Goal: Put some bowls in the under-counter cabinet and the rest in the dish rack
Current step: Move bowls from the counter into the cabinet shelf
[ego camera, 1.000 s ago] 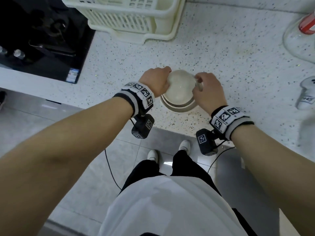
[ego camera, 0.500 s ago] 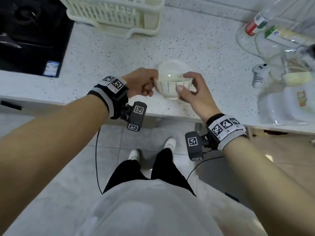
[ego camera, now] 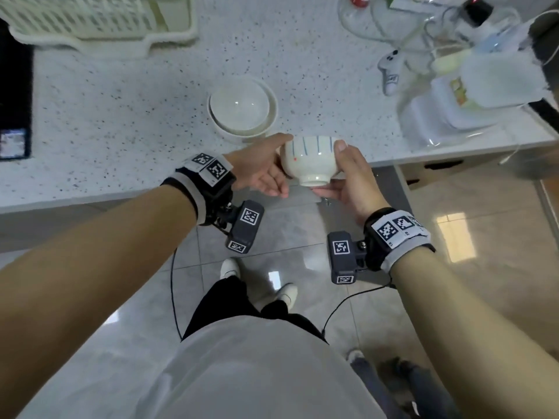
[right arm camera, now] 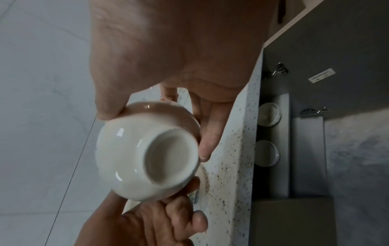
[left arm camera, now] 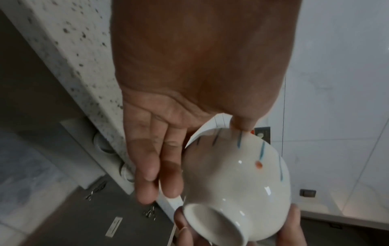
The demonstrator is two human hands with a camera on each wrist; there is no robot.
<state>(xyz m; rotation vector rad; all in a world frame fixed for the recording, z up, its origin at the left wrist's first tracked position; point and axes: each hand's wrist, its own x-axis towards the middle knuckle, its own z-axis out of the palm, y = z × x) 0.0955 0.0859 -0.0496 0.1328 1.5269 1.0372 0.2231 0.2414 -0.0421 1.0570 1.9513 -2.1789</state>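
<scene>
A white bowl with blue stripes (ego camera: 308, 160) hangs at the counter's front edge, tipped so that its foot faces me. My right hand (ego camera: 335, 170) grips it, thumb on the side wall and fingers under the foot (right arm camera: 168, 153). My left hand (ego camera: 276, 164) touches the rim with its thumb tip, its fingers (left arm camera: 147, 166) lying almost straight alongside. Two stacked white bowls (ego camera: 242, 110) sit on the counter just behind. The cream dish rack (ego camera: 90, 22) stands at the back left. Two bowls (right arm camera: 269, 116) rest inside the under-counter cabinet.
The speckled counter (ego camera: 121, 116) has a black hob (ego camera: 15, 101) at its left end. Plastic containers (ego camera: 453, 107) and a small white bottle (ego camera: 390, 71) crowd the right. The grey cabinet door (right arm camera: 336, 50) stands open below the counter edge.
The striped bowl came off the stack and moved toward me to the counter's edge, tipping foot-forward. My left hand loosened from the rim; my right fingers slid under the foot.
</scene>
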